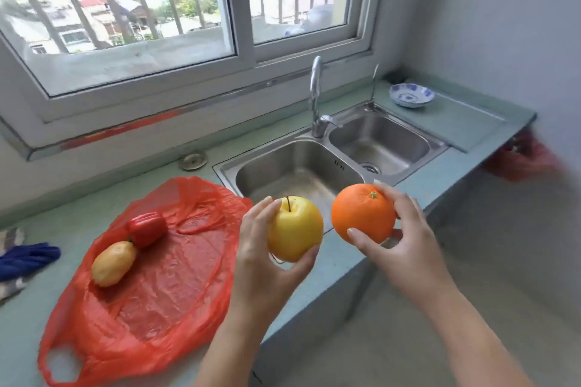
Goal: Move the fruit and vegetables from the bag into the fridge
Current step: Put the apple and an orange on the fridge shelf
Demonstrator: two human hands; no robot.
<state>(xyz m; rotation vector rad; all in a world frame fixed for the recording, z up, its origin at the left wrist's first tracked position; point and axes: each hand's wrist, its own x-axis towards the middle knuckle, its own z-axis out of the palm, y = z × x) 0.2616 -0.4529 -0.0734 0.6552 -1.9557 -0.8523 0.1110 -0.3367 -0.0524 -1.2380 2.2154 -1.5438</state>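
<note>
- A round yellow apple [295, 228] with a thin dark stem is held up in the air in the left hand [261, 264], fingers curled around its left side and thumb under its lower right.
- Just beside it, a round bright orange [363, 214] with a small green stem spot is gripped in the right hand [405, 242], fingertips wrapped around its front and right side.
- Both fruits hover above the front edge of the pale green countertop [339, 264], close together but apart.
- To the left, a thin red plastic carrier bag [163, 280] lies flattened on the countertop.
- On the bag rest a red bell pepper [147, 228] and a yellowish oval potato-like vegetable [113, 263], touching each other.
- Behind the hands is a stainless steel double sink [298, 166] with a tall chrome tap [317, 97].
- A blue-and-white patterned bowl [411, 95] sits on the counter at the far right of the sink.
- A round metal sink strainer [193, 160] lies near the wall.
- A dark blue cloth [25, 259] is at the left edge.
- A barred window [176, 3] runs above the counter.
</note>
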